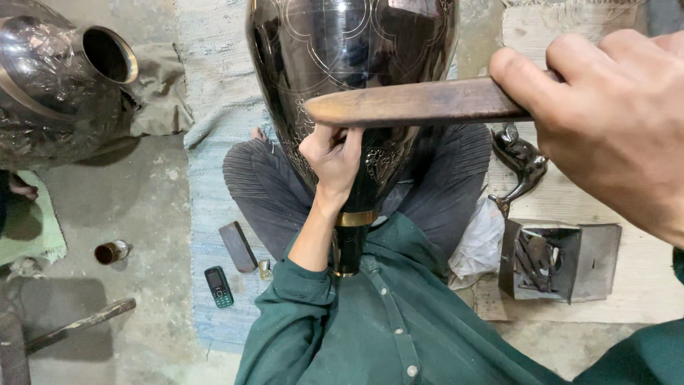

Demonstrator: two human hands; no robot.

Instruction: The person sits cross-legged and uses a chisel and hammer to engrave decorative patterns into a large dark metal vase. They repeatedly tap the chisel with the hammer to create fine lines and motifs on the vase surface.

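Vase (342, 64), dark engraved metal, neck toward the wearer, lying across the lap at 12 o'clock. Left hand (333, 158) pressed to its lower body, fingers curled; whether it pinches a tool cannot be told. Right hand (613, 121), at 3 o'clock, closed around a wooden mallet (413, 103) held level before the vase. Second vase (57, 85) at 10 o'clock. Phone (219, 286) and block (237, 247) on the rug (206, 178) at 8 o'clock. Tool box (548, 260) at 4 o'clock.

Black vase (353, 50) with fine engraved silver floral lines and gold band, brown wooden stick (417, 102), green shirt (399, 321)
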